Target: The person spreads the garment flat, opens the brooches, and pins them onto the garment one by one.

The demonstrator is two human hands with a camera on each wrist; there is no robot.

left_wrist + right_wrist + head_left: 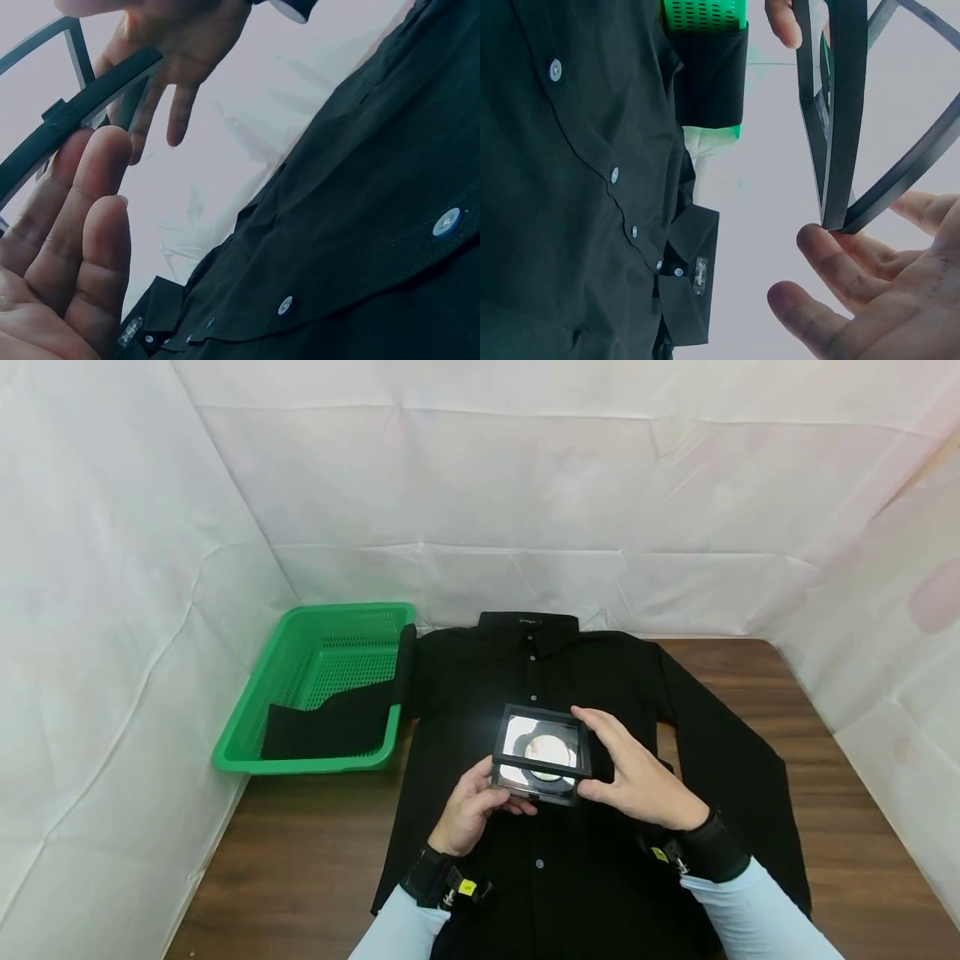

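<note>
A flat square black frame [542, 752] with a shiny clear middle is held up over a black button-up shirt [525, 668] that lies spread face up on the wooden table [300, 860]. My left hand [480, 797] holds its lower left edge, thumb on the side and fingers beneath. My right hand [633, 772] pinches its right side between thumb and fingers. In the left wrist view the left fingers [75, 247] touch the frame's rim [82, 112]. The right wrist view has the right fingers [870, 292] against a corner of the frame [840, 112], above the shirt [555, 187].
A green plastic basket [300, 766] stands at the table's back left, and the shirt's sleeve [330, 727] drapes into it. White sheeting walls in the table on three sides. Bare wood shows at the front left and along the right.
</note>
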